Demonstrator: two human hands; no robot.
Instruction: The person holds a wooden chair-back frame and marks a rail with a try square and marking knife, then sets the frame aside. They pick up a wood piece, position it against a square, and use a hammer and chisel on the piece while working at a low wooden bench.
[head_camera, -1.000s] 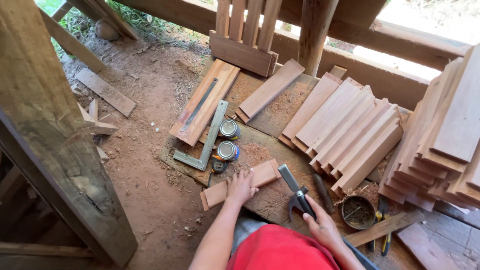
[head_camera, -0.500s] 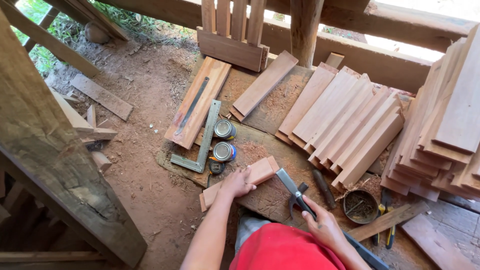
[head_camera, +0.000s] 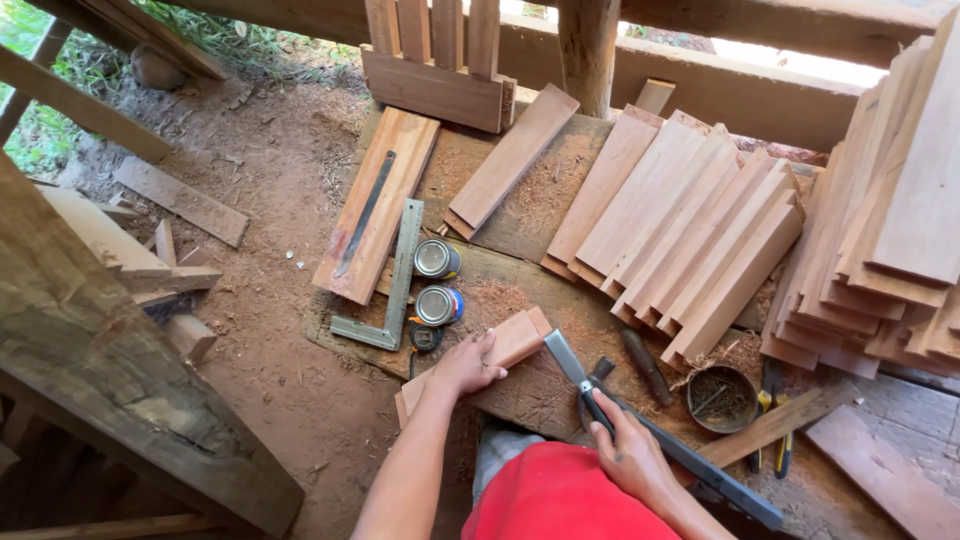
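Nearest the camera, the right hand (head_camera: 628, 452) is seen clenched around the dark handle of a hammer (head_camera: 600, 385), whose metal head is angled up towards the end of a short wooden block (head_camera: 478, 362). That block, reddish and square-edged, is pinned flat on a worn work board (head_camera: 530, 395) by the left hand (head_camera: 466, 364), fingers spread over its top rather than wrapped around it. For the step to be done well, the block is best held firmly, with the fingers kept clear of the end facing the hammer and the blow kept short and square, so the soft wood is not bruised or split.

Just beyond the left hand, a small tape measure (head_camera: 427, 337) is spotted, then two round tins (head_camera: 437, 282) with shiny lids, and a grey metal try square (head_camera: 390, 290) laid in an L. Sawdust is scattered over the board, which looks rough and dusty. To the right, a rusty bowl of nails (head_camera: 718, 398) and a dark-handled tool (head_camera: 646, 364) can be made out.

Further off, smooth planed slats (head_camera: 680, 235) are fanned out in an overlapping row, with a taller stack (head_camera: 890, 220) at the right edge. At the far end, a slatted wooden assembly (head_camera: 435, 70) is propped against a heavy beam (head_camera: 700, 80), red earth alongside
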